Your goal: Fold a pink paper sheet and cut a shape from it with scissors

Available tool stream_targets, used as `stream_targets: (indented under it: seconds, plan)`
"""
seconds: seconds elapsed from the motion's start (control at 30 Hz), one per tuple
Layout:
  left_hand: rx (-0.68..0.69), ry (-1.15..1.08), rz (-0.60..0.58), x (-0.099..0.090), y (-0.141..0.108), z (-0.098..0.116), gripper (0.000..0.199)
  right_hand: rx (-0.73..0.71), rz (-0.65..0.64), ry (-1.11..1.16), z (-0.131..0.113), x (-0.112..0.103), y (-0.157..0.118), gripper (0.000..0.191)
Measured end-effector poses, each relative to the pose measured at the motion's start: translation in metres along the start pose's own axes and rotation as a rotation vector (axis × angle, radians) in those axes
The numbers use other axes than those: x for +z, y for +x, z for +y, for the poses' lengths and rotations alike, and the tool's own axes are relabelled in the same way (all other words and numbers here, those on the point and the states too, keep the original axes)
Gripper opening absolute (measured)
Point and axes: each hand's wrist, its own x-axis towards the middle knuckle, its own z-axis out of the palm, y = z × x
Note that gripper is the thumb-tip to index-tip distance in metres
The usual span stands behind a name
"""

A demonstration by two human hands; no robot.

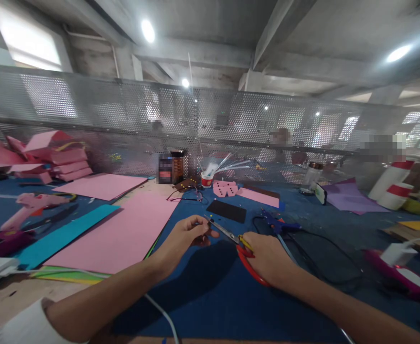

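Note:
My right hand (269,255) is closed around the handles of a pair of scissors (227,232), which have red and yellow grips. The blades point up and left, nearly together. Close to their tips, my left hand (191,231) has its thumb and forefinger pinched; what they hold is too small to make out, though a tiny dark bit shows by the blade tips. Just beyond the hands lies a black paper rectangle (226,210) on the blue tabletop (210,306). Behind that is a pink paper piece with dark dots (225,188).
Large pink sheets (120,234) and a teal strip (70,231) lie on the left, near a pink glue gun (26,205). A blue glue gun (279,223) with its cable is to the right. A paper cup of clear sticks (207,180) stands before the perforated metal screen (224,119).

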Motion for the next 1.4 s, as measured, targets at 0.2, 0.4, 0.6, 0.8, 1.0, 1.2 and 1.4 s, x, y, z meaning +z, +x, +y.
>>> stream_targets:
  seconds: [0.2,0.4,0.6,0.8,1.0,1.2,1.4]
  plan:
    - [-0.002,0.002,0.022,0.0025,-0.0018,0.0036,0.016,-0.014,0.007,0.031,0.0004,0.0010,0.0001,0.017]
    - [0.003,-0.001,0.043,0.0047,-0.0029,0.0070,0.017,-0.016,0.036,0.039,-0.0017,0.0018,-0.0015,0.015]
    - [0.017,0.007,0.035,0.0041,-0.0027,0.0052,0.019,-0.032,0.051,0.032,-0.0019,0.0055,-0.0016,0.013]
    - [0.044,0.026,0.036,0.0049,-0.0034,0.0065,0.013,-0.043,0.028,0.042,-0.0034,0.0054,-0.0029,0.014]
    - [0.044,0.040,0.032,0.0052,-0.0037,0.0066,0.014,-0.019,0.006,0.024,-0.0025,0.0055,-0.0030,0.013]
    - [0.044,0.047,0.037,0.0050,-0.0029,0.0052,0.016,-0.026,0.026,0.041,-0.0022,0.0048,-0.0026,0.010]
    - [0.053,0.032,0.017,0.0038,-0.0025,0.0032,0.015,-0.014,0.058,0.023,-0.0024,0.0042,-0.0032,0.012]
